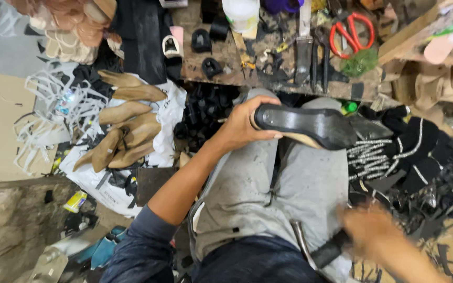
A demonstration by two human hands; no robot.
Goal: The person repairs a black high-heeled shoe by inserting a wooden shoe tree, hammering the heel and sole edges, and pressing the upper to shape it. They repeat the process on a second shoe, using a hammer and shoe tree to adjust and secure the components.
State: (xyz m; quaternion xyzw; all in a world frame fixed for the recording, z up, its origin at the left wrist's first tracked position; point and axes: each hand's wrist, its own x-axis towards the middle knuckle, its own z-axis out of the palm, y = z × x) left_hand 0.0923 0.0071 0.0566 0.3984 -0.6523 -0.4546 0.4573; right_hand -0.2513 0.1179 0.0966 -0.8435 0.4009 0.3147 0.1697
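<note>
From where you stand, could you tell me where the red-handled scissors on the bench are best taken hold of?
Take the red-handled scissors by the two red loops, coming from above on the near side. They lie flat on the cluttered workbench with the loops open and facing you, while the blades point away into other tools. The left hand holds the black shoe sole; the blurred right hand grips a tool handle.

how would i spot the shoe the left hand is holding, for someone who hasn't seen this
Start at the person's grey-trousered lap. On the knees the left hand grips a black shoe sole, turned sole-up over a tan form. The bare wooden shoe forms piled to the side have no black sole.
</note>
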